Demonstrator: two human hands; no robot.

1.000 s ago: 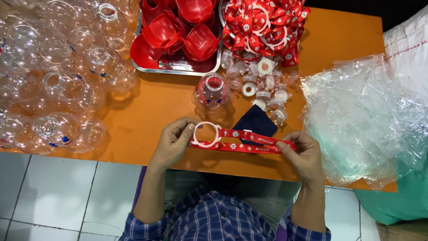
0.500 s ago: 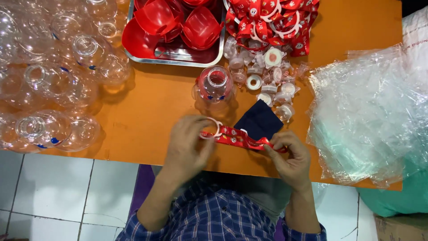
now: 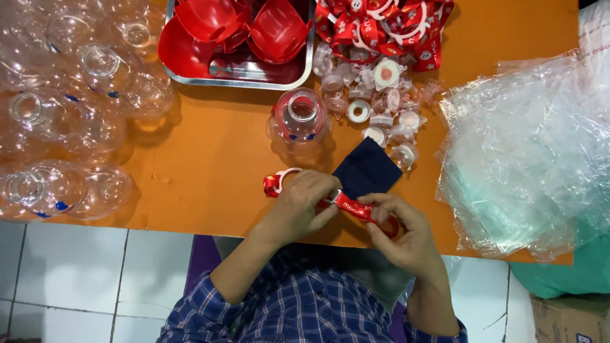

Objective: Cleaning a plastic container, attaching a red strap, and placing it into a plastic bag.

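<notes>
Grip, left hand (image 3: 304, 204): fingers curled closed over the red strap (image 3: 353, 208) near its white ring (image 3: 284, 175), palm down at the near table edge
Grip, right hand (image 3: 400, 232): thumb and fingers pinched on the other end of the strap, which curls into a loop at the fingertips
Strap position: stretched between the two hands, low over the orange table (image 3: 216, 152), ring end toward the left
Directly behind the hands: a dark blue cloth square (image 3: 368, 170) lying flat, touching the strap; beyond it one clear round bottle (image 3: 298, 122) standing alone, mouth up
Small parts: a loose heap of clear and white caps (image 3: 381, 108) on the bare table, right of the bottle
Tray (image 3: 241, 81): metal, rectangular, at the far edge; holds red plastic cup-shaped shells (image 3: 241, 28), stacked and overlapping
Strap pile (image 3: 381, 25): more red straps with white rings, heaped just right of the tray
Left side: many clear bottles (image 3: 70, 108) crowded together, some overhanging the table edge
Right side: a crumpled stack of clear plastic bags (image 3: 527, 152), well apart from the hands
Below: plaid shirt sleeves (image 3: 267, 311) and a white tiled floor (image 3: 76, 273)
</notes>
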